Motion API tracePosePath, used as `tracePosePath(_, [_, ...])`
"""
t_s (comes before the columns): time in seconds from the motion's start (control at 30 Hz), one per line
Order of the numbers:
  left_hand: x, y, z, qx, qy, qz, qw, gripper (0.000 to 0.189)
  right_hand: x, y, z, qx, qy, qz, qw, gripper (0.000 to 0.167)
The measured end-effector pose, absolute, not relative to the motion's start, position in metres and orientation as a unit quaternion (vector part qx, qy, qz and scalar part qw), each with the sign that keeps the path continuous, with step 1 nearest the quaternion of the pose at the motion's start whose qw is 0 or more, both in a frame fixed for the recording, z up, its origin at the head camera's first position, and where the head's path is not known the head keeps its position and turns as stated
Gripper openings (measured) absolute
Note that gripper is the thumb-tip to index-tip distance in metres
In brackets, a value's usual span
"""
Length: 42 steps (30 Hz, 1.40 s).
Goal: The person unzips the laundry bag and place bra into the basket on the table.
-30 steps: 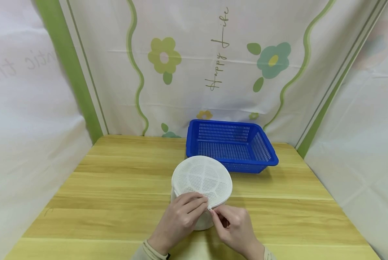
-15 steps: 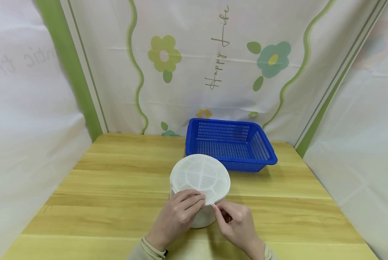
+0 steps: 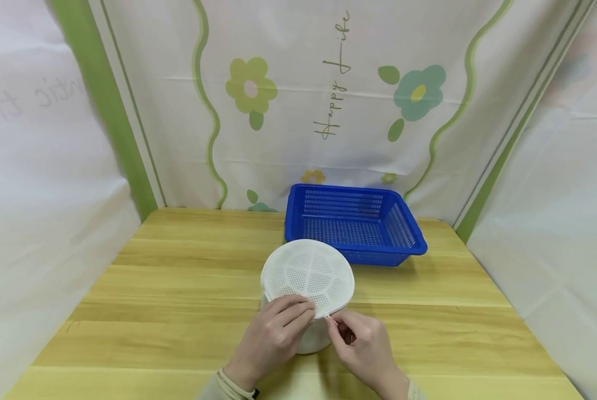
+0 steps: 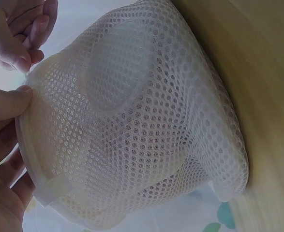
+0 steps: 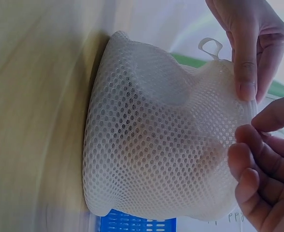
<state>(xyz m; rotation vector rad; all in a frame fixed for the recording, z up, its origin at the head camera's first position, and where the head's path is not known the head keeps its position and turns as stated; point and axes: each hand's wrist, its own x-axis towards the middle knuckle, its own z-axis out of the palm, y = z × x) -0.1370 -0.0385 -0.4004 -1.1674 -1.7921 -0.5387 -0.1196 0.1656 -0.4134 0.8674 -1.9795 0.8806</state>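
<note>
1. White mesh laundry bag [image 3: 305, 278], upright on wood-grain table [image 3: 188, 289], towards the near side.
2. In left hand [image 3: 277, 336]: the bag's top rim [image 3: 344, 304], gripped between thumb and fingers.
3. In right hand [image 3: 365, 341]: small white zipper pull [image 3: 330, 318], pinched at fingertips, just beside the left hand.
4. Blue perforated plastic basket [image 3: 378, 249], behind the bag, near the table's far edge.
</note>
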Motion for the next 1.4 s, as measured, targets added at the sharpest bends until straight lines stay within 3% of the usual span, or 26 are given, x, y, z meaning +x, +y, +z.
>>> tracePosePath(0.33, [-0.1348,-0.0362,-0.4014,-0.475,-0.731,-0.224,0.435,0.021,-0.1147,0.1659,-0.4122,0.341,-0.809,0.324,0.353,0.016])
tracePosePath(0.7, [-0.1356,-0.0328,-0.4012,-0.489,-0.725,-0.216,0.435,0.019,-0.1165,0.1612,-0.4152,0.375,-0.782,0.318,0.383,0.014])
tracePosePath(1.4, [-0.1358,-0.0311,-0.4016,-0.498,-0.715,-0.200,0.449,0.026,-0.1173,0.1621,-0.4149,0.360,-0.782,0.305,0.407,0.018])
